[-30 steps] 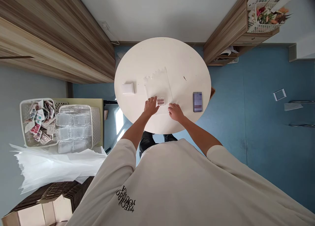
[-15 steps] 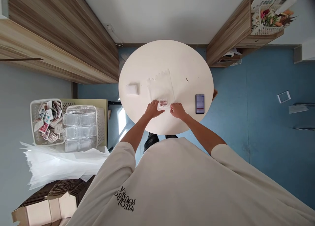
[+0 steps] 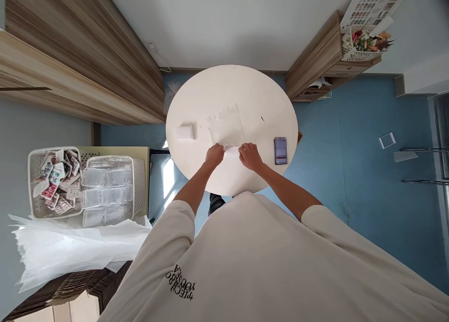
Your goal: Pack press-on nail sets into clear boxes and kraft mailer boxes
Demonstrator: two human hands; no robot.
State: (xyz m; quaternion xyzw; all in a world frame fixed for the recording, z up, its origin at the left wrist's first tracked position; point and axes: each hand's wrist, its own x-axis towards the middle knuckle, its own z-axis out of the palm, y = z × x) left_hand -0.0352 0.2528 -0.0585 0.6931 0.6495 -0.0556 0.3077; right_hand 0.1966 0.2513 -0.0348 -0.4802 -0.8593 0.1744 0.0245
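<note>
A thin white packing sheet [image 3: 226, 124] with a ragged far edge lies on the round table. At its near edge sits a small clear plastic box [image 3: 229, 146], pinkish inside, now mostly covered by the folded-over sheet. My left hand [image 3: 214, 155] is closed at the left of the box, its fingertips pinching the sheet's near edge. On the other side my right hand [image 3: 249, 156] pinches the same edge with curled fingers. The fingertips of both hands are partly hidden.
On the white round table [image 3: 231, 81] lie a small white packet [image 3: 185, 132] at left and a phone [image 3: 280, 150] at right. Left of me stand a basket of small packs [image 3: 56, 181], a basket of clear boxes [image 3: 108, 188], white sheets [image 3: 80, 242] and cardboard [image 3: 56, 303].
Both hands have taken hold of the sheet's near edge, which now covers most of the box. The pinkish contents showed plainly before. The camera view has shifted slightly.
</note>
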